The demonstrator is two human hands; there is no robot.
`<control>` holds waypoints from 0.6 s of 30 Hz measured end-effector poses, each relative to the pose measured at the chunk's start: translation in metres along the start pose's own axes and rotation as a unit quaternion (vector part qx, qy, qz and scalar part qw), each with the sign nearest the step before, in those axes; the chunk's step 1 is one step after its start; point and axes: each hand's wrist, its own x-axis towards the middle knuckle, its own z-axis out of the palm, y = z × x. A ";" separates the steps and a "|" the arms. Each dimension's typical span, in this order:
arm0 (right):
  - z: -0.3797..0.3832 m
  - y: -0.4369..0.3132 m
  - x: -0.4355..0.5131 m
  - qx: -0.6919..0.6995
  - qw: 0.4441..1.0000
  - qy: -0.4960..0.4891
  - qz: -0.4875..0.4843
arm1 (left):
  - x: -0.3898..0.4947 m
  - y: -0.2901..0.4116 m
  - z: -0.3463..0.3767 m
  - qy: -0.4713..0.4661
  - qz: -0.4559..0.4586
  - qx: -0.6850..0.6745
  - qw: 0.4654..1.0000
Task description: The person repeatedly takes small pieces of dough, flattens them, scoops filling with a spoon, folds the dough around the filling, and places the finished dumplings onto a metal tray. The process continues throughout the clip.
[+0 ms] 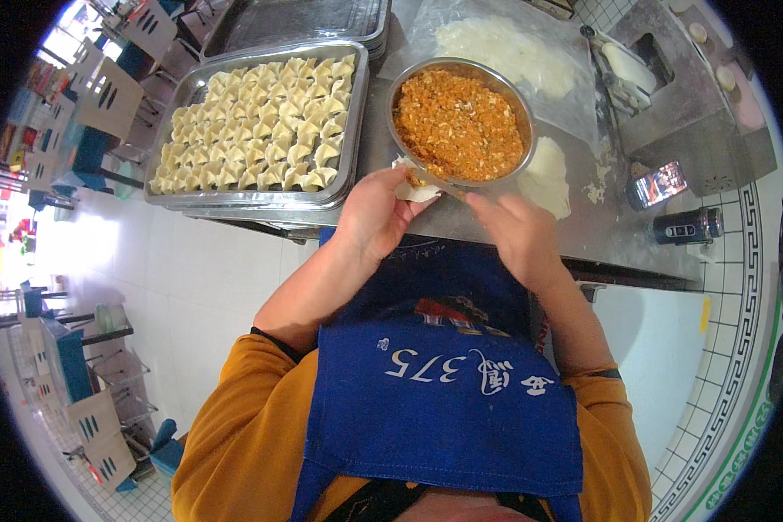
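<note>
My left hand (377, 212) holds a thin dough wrapper (420, 190) at the table's front edge, with some orange filling on it. In my right hand (519, 235) is a flat, light-coloured spreading stick (449, 188), its far end over the wrapper. Just beyond both hands stands a round steel bowl (530, 147) of crumbly orange filling (460, 124). To the left, a steel tray (360, 98) holds rows of folded dumplings (254, 127). A stack of flat dough wrappers (545, 177) lies right of the bowl, partly behind my right hand.
Behind the bowl, plastic sheeting (577, 98) lies around floury dough sheets (502, 49). More steel trays (300, 26) are stacked at the back left. Toward the right are a dough-rolling machine (626, 68), a lit phone (659, 185) and a dark flask (687, 226).
</note>
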 end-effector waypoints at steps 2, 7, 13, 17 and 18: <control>-0.002 0.006 0.008 0.050 0.996 0.072 0.032 | 0.001 -0.003 -0.002 -0.009 -0.006 -0.011 1.000; -0.007 0.024 0.026 0.145 0.981 0.055 0.119 | 0.000 -0.008 -0.003 -0.020 -0.005 -0.020 1.000; 0.000 0.006 0.012 0.176 0.972 0.112 0.108 | -0.002 -0.009 0.002 -0.009 -0.006 -0.021 1.000; 0.002 -0.006 -0.007 -0.011 0.999 0.044 -0.003 | -0.002 -0.010 0.002 -0.011 0.005 -0.040 0.999; 0.002 -0.005 -0.010 -0.024 0.999 0.022 -0.011 | -0.002 -0.011 0.001 -0.018 0.012 -0.051 0.998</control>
